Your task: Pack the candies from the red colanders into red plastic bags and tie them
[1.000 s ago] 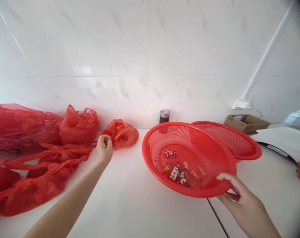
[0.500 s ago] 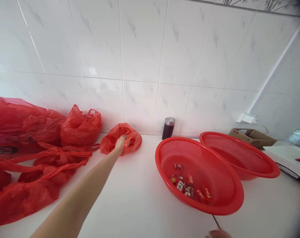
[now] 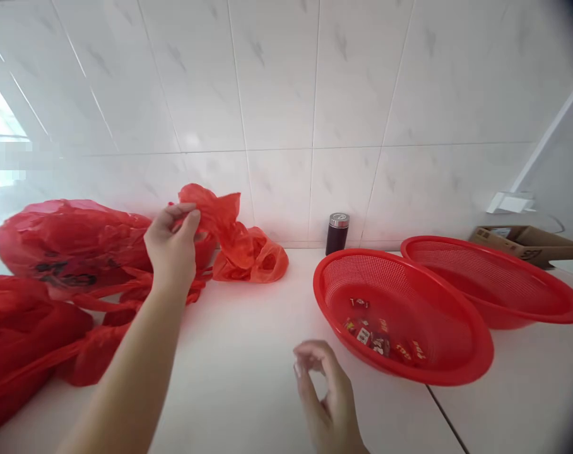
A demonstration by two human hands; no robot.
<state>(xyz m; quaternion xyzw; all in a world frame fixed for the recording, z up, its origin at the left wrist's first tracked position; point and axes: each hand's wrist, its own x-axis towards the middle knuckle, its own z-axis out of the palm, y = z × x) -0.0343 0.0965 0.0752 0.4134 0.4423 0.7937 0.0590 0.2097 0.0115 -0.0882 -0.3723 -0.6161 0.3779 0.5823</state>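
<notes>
My left hand (image 3: pixel 173 243) is closed in a pinch on a thin red plastic bag (image 3: pixel 227 227), holding its upper part off the table. The bag's lower end lies crumpled near the wall. My right hand (image 3: pixel 327 394) hovers over the white table, left of the nearer red plastic basket (image 3: pixel 404 315). It is empty, its thumb and index finger curled towards each other with a gap between them. Several small wrapped snacks (image 3: pixel 378 343) lie at the bottom of that basket.
Large red plastic bags (image 3: pixel 78 246) crowd the left side. A second red basket (image 3: pixel 499 290) stands behind the first. A dark bottle (image 3: pixel 337 234) with a silver lid stands near the tiled wall. A cardboard box (image 3: pixel 532 243) sits at the far right.
My left hand has come out of the bag's mouth and moved left, pulling part of the bag up. My right hand has risen into view from the bottom edge, further left.
</notes>
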